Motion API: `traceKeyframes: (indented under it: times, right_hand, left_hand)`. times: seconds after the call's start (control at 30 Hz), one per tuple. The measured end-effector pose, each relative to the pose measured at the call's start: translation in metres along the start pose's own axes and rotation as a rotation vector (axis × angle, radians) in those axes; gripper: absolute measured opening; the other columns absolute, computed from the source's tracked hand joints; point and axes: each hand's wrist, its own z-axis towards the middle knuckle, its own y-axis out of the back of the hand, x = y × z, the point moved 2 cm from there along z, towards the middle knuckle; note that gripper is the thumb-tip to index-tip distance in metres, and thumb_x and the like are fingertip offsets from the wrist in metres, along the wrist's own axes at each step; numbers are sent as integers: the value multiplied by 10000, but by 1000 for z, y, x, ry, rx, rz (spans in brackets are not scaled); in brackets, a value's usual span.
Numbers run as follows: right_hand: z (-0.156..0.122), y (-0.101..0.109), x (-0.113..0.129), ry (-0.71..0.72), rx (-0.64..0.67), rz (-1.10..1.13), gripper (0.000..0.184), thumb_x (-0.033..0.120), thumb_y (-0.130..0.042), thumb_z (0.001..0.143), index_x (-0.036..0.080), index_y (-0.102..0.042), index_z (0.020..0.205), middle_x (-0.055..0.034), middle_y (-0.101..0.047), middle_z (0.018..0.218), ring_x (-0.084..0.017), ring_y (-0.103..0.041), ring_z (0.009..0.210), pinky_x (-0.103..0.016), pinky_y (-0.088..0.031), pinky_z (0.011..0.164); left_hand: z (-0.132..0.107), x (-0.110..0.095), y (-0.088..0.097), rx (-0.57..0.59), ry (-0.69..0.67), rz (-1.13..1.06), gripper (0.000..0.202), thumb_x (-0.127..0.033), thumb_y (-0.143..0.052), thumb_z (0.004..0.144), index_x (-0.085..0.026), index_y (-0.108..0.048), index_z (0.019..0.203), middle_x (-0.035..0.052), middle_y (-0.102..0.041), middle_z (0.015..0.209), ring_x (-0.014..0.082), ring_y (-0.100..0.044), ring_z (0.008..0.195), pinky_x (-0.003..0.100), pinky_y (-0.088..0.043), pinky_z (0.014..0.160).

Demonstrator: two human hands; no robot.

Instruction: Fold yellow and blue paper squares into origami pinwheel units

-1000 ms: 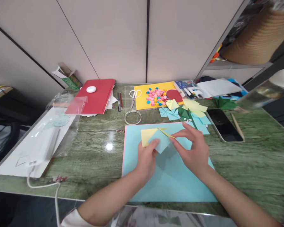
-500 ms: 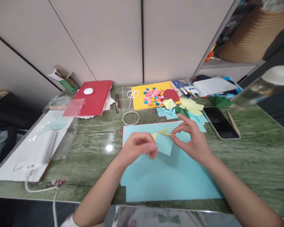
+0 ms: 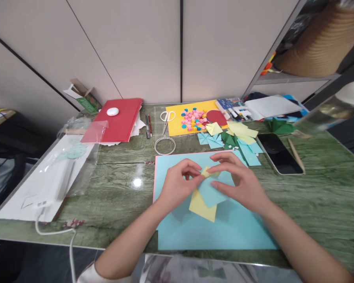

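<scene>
A folded paper piece of yellow paper [image 3: 203,207] and light blue paper [image 3: 216,195] is held between my two hands, above a large light blue sheet [image 3: 218,237]. My left hand [image 3: 180,180] pinches its left upper edge between thumb and fingers. On the other side, my right hand [image 3: 244,181] has its thumb on the blue part and its index finger at the yellow top edge. A yellow flap hangs down below the blue part. My fingers partly cover the folds along the top.
Behind the sheet lie folded blue papers [image 3: 250,154], yellow papers [image 3: 243,131], scissors [image 3: 165,118], a tape roll [image 3: 165,146] and coloured pom-poms [image 3: 191,119]. A phone [image 3: 279,153] is at right. A red folder [image 3: 118,122] and a white power strip [image 3: 56,184] are at left.
The folded piece has turned, so more of its yellow underside shows below. My left hand has moved to its upper edge and pinches it; my right hand's fingers have shifted over its top.
</scene>
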Motion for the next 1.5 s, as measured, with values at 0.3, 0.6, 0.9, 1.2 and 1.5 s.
traceKeyframes:
  times: [0.3,0.6,0.9,1.2,1.5]
  right_hand:
    - [0,1,-5,-98,77,100,183,315,-543,826,319,-662,966,-36,-531,1168,-212,-477,1135,-402,-428,934]
    - [0,0,-2,-208,136,214,258,363,-449,876,356,-648,1041,-20,-510,1211,-212,-452,1155,-380,-369,974]
    - [1,-1,-5,-205,132,191,259,392,-449,869,374,-649,1033,-2,-512,1216,-213,-452,1156,-378,-359,983]
    - [-2,2,-4,-92,131,166,342,397,-373,896,372,-532,1198,3,-396,1344,-230,-353,1250,-415,-306,1032]
    - [-8,-6,11,-32,115,140,472,546,-255,881,367,-459,1267,44,-188,1467,-254,-199,1337,-448,-206,1088]
  left_hand:
    - [0,0,0,-5,59,-130,134,-272,-651,711,-178,-580,775,21,-636,713,135,-588,680,249,-420,623]
    - [0,-1,1,-16,113,-169,158,-274,-665,702,-178,-575,789,16,-644,735,121,-587,694,228,-424,628]
    - [0,2,3,0,147,-227,163,-262,-674,697,-180,-571,793,-7,-634,679,98,-570,647,215,-407,604]
    - [2,0,4,-137,10,-81,94,-212,-628,717,-176,-579,788,7,-648,743,117,-593,687,223,-431,605]
    - [-6,-5,6,-250,-413,401,202,-107,-500,792,-204,-665,857,14,-686,853,127,-592,817,254,-442,748]
